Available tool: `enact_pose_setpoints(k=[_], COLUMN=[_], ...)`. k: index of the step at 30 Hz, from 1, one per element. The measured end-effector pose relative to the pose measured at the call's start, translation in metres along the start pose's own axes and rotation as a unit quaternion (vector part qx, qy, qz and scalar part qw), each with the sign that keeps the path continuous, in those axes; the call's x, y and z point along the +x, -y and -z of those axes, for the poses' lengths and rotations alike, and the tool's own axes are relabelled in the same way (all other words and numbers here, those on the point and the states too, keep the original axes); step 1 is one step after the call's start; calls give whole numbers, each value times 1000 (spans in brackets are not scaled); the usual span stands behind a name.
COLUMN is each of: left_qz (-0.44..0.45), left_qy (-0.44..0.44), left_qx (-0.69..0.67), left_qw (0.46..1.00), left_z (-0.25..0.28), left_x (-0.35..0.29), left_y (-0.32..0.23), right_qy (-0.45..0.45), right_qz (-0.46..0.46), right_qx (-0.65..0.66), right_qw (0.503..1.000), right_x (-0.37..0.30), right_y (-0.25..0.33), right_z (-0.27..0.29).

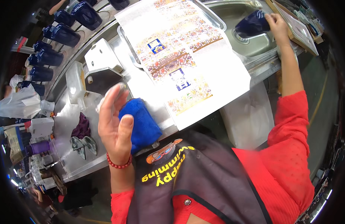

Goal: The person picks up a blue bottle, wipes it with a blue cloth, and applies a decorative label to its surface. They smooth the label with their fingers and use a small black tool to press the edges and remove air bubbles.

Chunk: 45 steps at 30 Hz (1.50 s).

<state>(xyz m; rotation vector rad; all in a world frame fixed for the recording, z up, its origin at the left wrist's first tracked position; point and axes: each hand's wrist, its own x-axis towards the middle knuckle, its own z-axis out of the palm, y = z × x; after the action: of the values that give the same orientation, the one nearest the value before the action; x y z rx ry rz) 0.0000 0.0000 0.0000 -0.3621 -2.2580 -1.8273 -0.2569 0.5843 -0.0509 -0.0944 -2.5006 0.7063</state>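
Over the sink basin at the upper right, my right hand grips a dark blue glossy mug by its right end. The mug is tipped on its side, and I cannot tell whether the fingers hold a handle or the rim. My left hand is raised with thumb and fingers apart, beside a folded blue cloth. Something pale shows behind its fingers, too blurred to name. Between the hands lies a large white sheet with colourful printed patterns, covering much of a metal tray.
Several dark blue mugs stand along the upper left. A white dispenser-like box, a clear plastic container and a purple cloth rest on the metal counter. A framed panel stands beyond the sink.
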Motion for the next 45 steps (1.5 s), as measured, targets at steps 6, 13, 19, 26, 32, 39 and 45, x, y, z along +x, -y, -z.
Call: enact_pose_setpoints(k=[6,13,19,26,32,39,45], left_qz=[33,59,37,34,35,54,55], left_qy=[-49,-52,-47,-50,-50,-55,-42], left_qx=[67,116,172,222,227,221,236], left_qw=[996,990,983,973,972,972,969], left_z=[21,28,28,35,38,38,38], left_x=[-32,-48,-53,-58,-60,-64,-64], left_y=[0,9,15,13,16,19,18], right_qy=[-84,40,56,18,21,29,0], right_qz=[126,235,204,-73,-362,-193,143], right_qx=[-139,-179,-201,-211,-57,-98,-211], right_qw=[979,955,956,975,930,976,967], right_x=[-25,-55,-55,-30,-20,-25,-34], right_y=[-37,-29,-32,-67,-90,-70,-49], right_z=[-73,-104,-111,-111,-107,-114,-125])
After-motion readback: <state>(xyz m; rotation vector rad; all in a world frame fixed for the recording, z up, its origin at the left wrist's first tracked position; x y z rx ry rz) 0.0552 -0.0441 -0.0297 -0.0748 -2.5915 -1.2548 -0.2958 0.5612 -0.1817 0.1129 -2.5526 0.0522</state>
